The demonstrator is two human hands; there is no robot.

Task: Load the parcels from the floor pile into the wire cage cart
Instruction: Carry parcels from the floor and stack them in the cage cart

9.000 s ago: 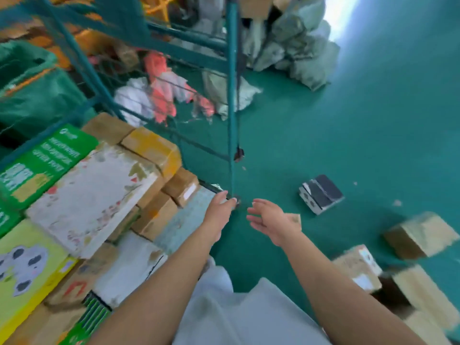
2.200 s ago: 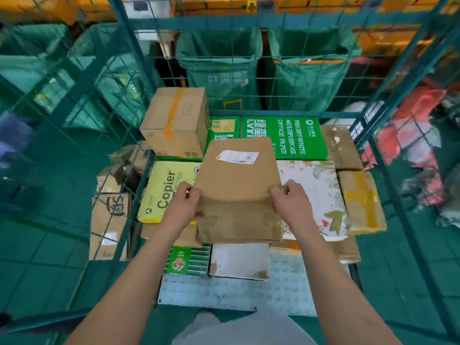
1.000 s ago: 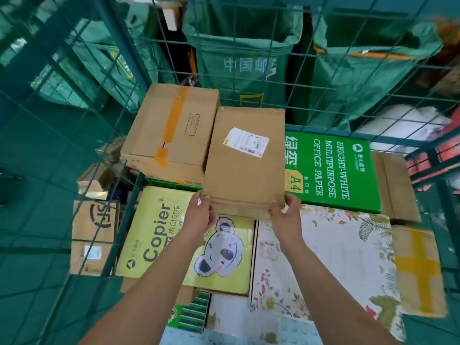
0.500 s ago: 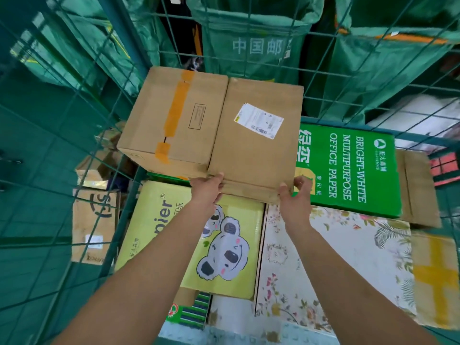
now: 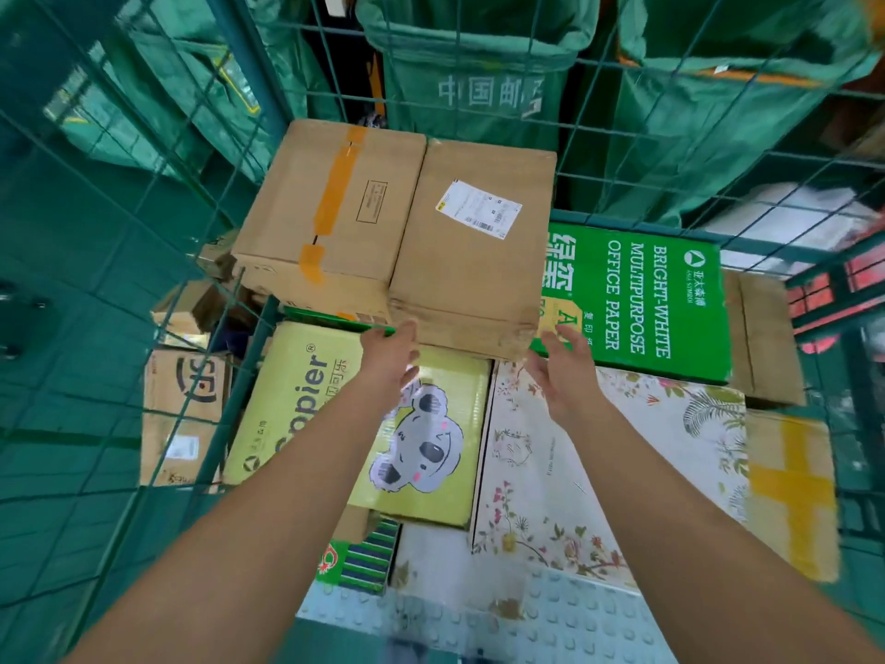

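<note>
A plain brown parcel (image 5: 471, 251) with a white shipping label lies flat on the stack inside the green wire cage cart (image 5: 670, 79), pressed against a taller brown box (image 5: 330, 218) with orange tape. My left hand (image 5: 390, 359) hovers just below the parcel's near left corner, fingers apart, holding nothing. My right hand (image 5: 562, 364) is just off its near right corner, also open and apart from the cardboard.
Under the parcel lie a green office-paper box (image 5: 661, 304), a yellow koala copier-paper box (image 5: 383, 424), a floral box (image 5: 598, 452) and a box with yellow tape (image 5: 790, 491). Green mail sacks (image 5: 479, 79) hang behind the cage. More boxes (image 5: 182, 414) sit outside the left mesh.
Both hands carried the brown parcel into the cage, slid it back beside the taped box, then let go and drew slightly away from its near edge.
</note>
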